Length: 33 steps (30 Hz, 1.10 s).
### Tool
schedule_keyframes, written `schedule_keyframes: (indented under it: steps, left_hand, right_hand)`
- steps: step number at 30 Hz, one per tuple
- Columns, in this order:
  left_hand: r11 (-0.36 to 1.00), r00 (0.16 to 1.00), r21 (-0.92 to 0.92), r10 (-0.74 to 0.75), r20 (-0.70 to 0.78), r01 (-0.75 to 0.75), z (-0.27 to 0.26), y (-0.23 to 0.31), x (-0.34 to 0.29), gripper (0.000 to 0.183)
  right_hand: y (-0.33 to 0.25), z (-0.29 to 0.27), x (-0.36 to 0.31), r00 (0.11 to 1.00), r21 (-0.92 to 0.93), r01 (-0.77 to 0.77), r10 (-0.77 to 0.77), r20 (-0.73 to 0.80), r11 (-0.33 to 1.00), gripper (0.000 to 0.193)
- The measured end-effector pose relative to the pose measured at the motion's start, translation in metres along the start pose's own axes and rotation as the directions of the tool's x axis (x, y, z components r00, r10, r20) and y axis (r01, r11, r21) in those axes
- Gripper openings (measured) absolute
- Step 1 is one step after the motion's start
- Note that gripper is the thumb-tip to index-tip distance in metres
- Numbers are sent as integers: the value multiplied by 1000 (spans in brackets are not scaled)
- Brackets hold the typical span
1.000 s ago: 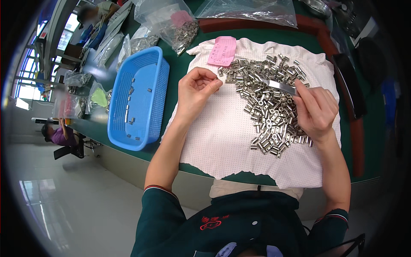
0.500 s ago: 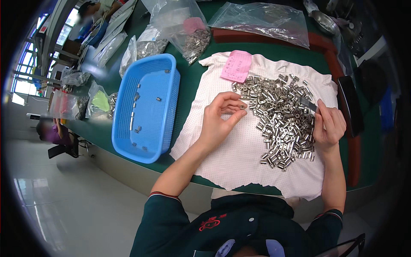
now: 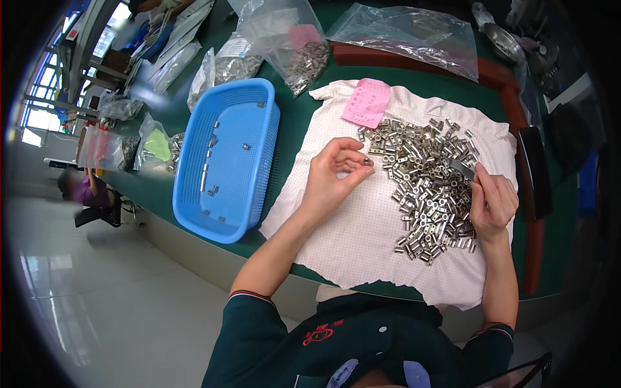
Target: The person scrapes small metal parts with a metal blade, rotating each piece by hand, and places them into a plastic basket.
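Between the thumb and fingertips of my left hand (image 3: 337, 173) is a small metal sleeve (image 3: 367, 161), held just left of the pile. My right hand (image 3: 494, 202) grips a flat grey metal strip (image 3: 462, 169), its far end over the pile's right side. The heap of short shiny metal sleeves (image 3: 424, 194), several with holes in their sides, lies spread on a white dotted cloth (image 3: 323, 249). A pink paper slip (image 3: 367, 103) with writing rests at the heap's far left.
Left of the cloth stands a blue perforated basket (image 3: 253, 187) with several sleeves inside. Clear bags of metal parts (image 3: 304, 68) lie beyond it. A flat plastic bag (image 3: 407, 35), a red-brown raised edge (image 3: 511, 103) and a dark flat object (image 3: 534, 171) border the work area. Other people are at far left.
The view has shifted slightly. My right hand and the metal strip have moved a little left and nearer over the pile. My left hand keeps its pinch on the sleeve.
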<state>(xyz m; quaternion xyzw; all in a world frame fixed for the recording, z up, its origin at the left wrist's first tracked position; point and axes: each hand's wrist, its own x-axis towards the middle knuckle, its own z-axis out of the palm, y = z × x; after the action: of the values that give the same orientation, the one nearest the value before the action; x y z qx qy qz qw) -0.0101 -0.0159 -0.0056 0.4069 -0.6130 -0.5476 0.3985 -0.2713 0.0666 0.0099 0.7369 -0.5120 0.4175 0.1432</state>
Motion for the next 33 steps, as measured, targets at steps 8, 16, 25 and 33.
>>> schedule_keyframes:
  steps: [8,16,25,33]
  left_hand:
    - [997,998,64,30,47,-33,-1,4,4,32]
    - [996,998,-83,14,68,-8,-2,7,1,21]
    - [607,938,-716,-258,232,344,-16,-3,6,20]
    - [341,916,-853,-210,340,395,-23,-18,9,19]
  right_hand:
    - [0,0,-1,1000,6,-16,16,27,1000,27]
    - [-3,1,-1,999,6,-26,26,40,1000,26]
    - [-4,2,-3,998,14,-67,66,19,998,27]
    - [-8,2,-2,998,34,-56,56,17,998,27]
